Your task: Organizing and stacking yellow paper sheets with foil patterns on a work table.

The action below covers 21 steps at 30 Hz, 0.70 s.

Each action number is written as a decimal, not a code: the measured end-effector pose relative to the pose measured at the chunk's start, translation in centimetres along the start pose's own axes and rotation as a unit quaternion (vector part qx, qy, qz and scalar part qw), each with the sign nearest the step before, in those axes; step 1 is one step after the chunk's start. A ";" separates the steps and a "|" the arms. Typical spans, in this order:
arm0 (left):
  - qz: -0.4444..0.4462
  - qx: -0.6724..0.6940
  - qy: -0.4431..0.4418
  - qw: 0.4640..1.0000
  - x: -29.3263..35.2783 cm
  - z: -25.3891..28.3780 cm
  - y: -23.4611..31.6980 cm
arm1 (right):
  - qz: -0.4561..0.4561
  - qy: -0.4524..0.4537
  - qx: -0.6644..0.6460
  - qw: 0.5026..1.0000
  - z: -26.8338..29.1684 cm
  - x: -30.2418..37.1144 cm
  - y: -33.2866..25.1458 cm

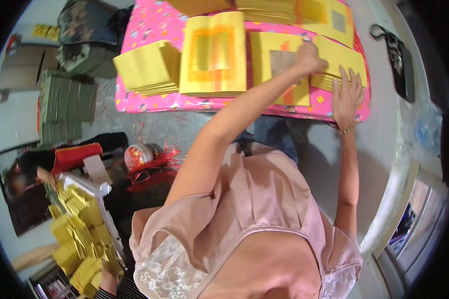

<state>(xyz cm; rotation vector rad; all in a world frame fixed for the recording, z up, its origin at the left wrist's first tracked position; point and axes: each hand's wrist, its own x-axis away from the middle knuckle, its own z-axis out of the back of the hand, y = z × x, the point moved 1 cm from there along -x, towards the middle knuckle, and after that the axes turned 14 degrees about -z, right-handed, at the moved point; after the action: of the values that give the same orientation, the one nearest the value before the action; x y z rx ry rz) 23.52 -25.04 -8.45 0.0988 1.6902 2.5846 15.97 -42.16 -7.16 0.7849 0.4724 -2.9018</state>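
My left hand point(312, 59) reaches across the pink patterned table cover. Its fingers are curled at the left edge of a folded stack of yellow paper point(341, 56); what they grip, if anything, is hidden. My right hand point(348, 97), with a beaded bracelet at the wrist, rests with spread fingers on the same stack's near right corner. Left of these lies a flat yellow sheet point(262, 55) with a grey square, partly covered by my left forearm. Beside that sits an open yellow stack point(213, 84) with an orange printed frame. A fanned, folded yellow stack point(144, 67) stands at the far left.
More yellow paper point(267, 10) lines the table's back. On the floor at left are green bundles point(67, 107) and a tub point(139, 156) with red strips. At lower left, people's hands are at a table piled with yellow paper point(87, 224). A black bag point(400, 70) lies at right.
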 end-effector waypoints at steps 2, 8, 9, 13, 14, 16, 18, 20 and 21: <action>-0.052 -0.151 0.031 0.987 0.9 0.4 0.6 | -0.018 -0.079 0.103 0.991 -2.0 0.1 0.4; -0.283 -0.042 0.161 0.945 12.2 8.9 8.6 | -0.029 -0.086 0.083 0.992 -2.6 0.4 0.7; -0.290 0.011 0.197 0.936 14.8 11.8 9.3 | -0.028 -0.084 0.081 0.993 -2.5 0.2 0.4; -0.238 -0.037 0.529 0.814 23.0 20.9 4.7 | -0.030 -0.079 0.068 0.994 -2.4 -0.1 0.4; -0.197 -0.015 0.584 0.787 24.3 22.4 2.6 | -0.038 -0.069 0.066 0.995 -2.5 0.0 0.7; -0.079 0.052 0.660 0.745 27.3 24.4 -2.7 | -0.043 -0.059 0.061 0.995 -2.7 0.1 0.6; -0.005 0.099 0.680 0.726 29.8 26.0 -8.0 | -0.080 -0.049 0.007 0.996 -2.8 -0.1 0.1; 0.139 0.327 0.636 0.685 30.2 26.8 -10.8 | -0.085 -0.034 -0.002 0.996 -3.1 -0.2 -0.3; 0.139 0.329 0.634 0.686 29.7 27.0 -10.8 | -0.095 -0.019 -0.008 0.995 -3.2 -0.3 -0.2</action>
<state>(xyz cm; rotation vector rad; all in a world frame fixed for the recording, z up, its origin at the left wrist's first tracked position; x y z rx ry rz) -3.80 6.23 -6.85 -1.9451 3.0402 1.9187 17.66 -40.92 -9.57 0.7180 0.5965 -3.0749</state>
